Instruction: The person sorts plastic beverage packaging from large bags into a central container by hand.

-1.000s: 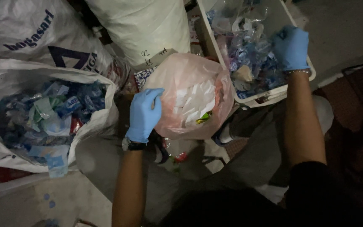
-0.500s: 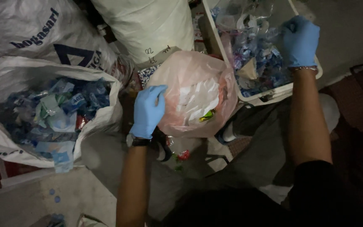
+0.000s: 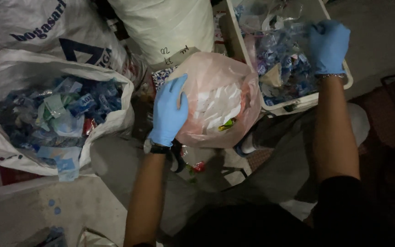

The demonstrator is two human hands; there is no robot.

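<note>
Open sack, far left: white woven, mouth folded wide, filled with crumpled blue and clear plastic wrappers.

Closed sacks, upper left and centre: two white, standing behind the open one, one with blue print.

Left hand, centre: blue glove, wristwatch at the cuff. Fingers spread flat, palm pressed on the left side of the pink bag; not clenched, not gripping.

Pink bag, centre: translucent plastic, rounded and full, white paper and a bit of green-yellow showing through. It sits between the open sack and the tray, touching the tray's near corner.

Tray, upper right: white, rectangular, holding a heap of blue and clear plastic scraps.

Right hand, upper right: blue glove, bracelet at the wrist, fingers curled down into the scraps at the tray's right side, closed on some of them.
</note>
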